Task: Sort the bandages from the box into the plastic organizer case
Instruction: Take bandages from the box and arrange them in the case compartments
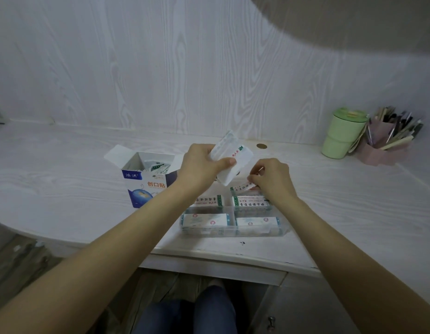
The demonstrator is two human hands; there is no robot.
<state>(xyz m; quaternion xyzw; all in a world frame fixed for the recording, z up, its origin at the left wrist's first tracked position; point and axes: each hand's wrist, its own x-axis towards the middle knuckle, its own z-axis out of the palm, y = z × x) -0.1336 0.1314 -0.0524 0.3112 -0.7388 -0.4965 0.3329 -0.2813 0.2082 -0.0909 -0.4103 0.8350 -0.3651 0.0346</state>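
Centrally, on the pale wood-grain desk (64,179): an open blue-and-white cardboard bandage box (146,182), flaps up, printed with orange characters "创口贴", a small white brand mark on a blue band, and a blue globe picture. Inside, a loose heap of white wrapped bandages (156,168) with green edge marks.

Just right of it, nearer the desk edge: a clear plastic organizer case (233,231) with divided compartments. In the two far compartments, stacks of white bandage wrappers (253,205) face-up with dark Chinese print and green end bands, too blurred to read fully. In the two near compartments, stacks of white wrappers (205,219) showing small pink round marks.

Above the case: left hand (201,165), grip closed with thumb pressed across a fanned handful of white wrapped bandages (229,156) bearing a green mark and red characters, illegible. Right hand (271,178), fingers curled, grip pinching a single white bandage strip (242,185) with dark print, held low over the far end of the case.

Far right, against the wall: a pale green lidded plastic cup (341,133), beside it a pink pen holder (384,143) crammed with pens. Near the wall, a small round gold disc (261,146) flat on the desk.
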